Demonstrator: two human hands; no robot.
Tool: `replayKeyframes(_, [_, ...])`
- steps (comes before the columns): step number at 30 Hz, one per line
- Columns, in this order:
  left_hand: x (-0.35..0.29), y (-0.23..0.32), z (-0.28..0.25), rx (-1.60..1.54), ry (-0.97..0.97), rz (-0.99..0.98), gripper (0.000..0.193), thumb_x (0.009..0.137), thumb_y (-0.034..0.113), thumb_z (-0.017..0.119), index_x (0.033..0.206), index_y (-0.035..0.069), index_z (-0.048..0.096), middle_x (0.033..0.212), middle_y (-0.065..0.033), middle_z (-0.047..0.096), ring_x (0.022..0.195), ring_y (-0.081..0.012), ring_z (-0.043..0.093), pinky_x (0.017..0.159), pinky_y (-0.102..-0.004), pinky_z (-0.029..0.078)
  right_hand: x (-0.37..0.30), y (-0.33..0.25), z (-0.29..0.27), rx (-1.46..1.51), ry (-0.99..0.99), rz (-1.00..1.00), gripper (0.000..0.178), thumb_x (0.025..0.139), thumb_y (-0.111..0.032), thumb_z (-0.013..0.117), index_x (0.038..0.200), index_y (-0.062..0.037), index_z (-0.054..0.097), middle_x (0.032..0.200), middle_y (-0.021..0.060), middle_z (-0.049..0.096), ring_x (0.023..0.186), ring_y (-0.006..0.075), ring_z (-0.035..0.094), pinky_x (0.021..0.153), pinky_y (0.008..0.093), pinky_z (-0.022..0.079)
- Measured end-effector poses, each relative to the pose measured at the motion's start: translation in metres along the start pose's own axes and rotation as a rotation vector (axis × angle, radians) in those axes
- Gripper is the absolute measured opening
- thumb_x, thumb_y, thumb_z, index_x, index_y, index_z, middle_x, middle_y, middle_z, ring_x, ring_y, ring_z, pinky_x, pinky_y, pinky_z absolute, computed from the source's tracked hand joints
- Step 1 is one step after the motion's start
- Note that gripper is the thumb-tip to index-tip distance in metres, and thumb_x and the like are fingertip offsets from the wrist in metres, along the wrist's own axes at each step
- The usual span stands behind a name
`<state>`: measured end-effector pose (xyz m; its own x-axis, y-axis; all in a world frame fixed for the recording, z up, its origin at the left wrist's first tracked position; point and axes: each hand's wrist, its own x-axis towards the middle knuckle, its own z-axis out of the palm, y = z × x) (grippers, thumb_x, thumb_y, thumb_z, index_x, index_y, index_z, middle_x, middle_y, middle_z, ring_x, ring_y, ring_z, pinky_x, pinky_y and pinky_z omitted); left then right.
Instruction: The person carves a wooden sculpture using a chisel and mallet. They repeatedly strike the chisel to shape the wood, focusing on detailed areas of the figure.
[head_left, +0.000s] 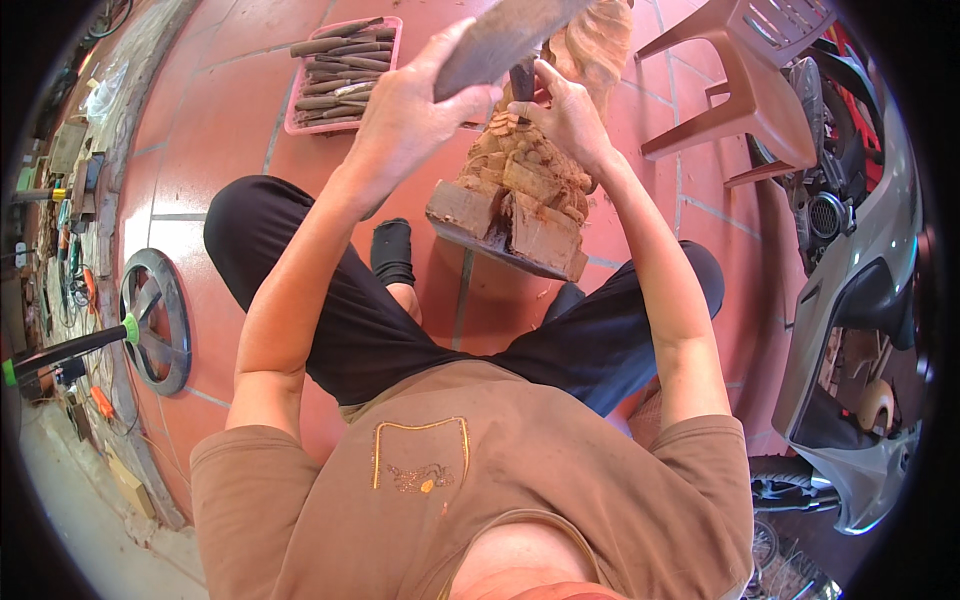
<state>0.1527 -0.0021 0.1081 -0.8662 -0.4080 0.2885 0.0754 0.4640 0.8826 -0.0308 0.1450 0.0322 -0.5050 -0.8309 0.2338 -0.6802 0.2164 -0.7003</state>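
Observation:
My left hand (pixel 410 115) is closed round a flat grey-brown wooden mallet (pixel 510 38), which slants up to the right past the top edge. In the fingers of my right hand (pixel 572 118) is a short dark chisel (pixel 522 82), just under the mallet; I cannot tell whether the two touch. Below both hands a large brown wood carving (pixel 525 170) lies lengthwise between my legs. Its near end is a rough squared block, and the far part has smoother, wavy shapes. Where the chisel's edge meets the wood is hidden by the right hand.
Left of the carving, a pink basket (pixel 292 118) holds several brown rod-like tools. A brown plastic chair (pixel 735 110) stands at the far right, beside a grey motorbike (pixel 850 400). On the left are a black wheel (pixel 160 320) and tools along a timber edge. The floor has red tiles.

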Motion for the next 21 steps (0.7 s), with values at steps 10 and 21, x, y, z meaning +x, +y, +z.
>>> replayKeyframes(10, [-0.001,-0.01,-0.007,0.044,-0.082,-0.063,0.069,0.089,0.028,0.076,0.148,0.006,0.047,0.129,-0.0163,0.066,0.12,-0.0225,0.062,0.103,-0.0346,0.047,0.0,0.008,-0.007,0.061,0.206,0.095,0.039,0.085,-0.02,0.08,0.112,0.0001,0.059,0.095,0.0134,0.072,0.085,0.0189,0.069,0.078,0.0358,0.056])
replayKeyframes(21, [0.003,-0.007,-0.007,-0.003,-0.064,-0.026,0.068,0.089,0.028,0.077,0.147,0.005,0.048,0.131,-0.0128,0.064,0.123,-0.0203,0.06,0.104,-0.0331,0.046,0.004,0.019,0.01,-0.022,0.128,0.021,0.051,0.083,-0.025,0.082,0.121,-0.0011,0.058,0.088,0.012,0.068,0.081,0.0217,0.068,0.075,0.0364,0.055])
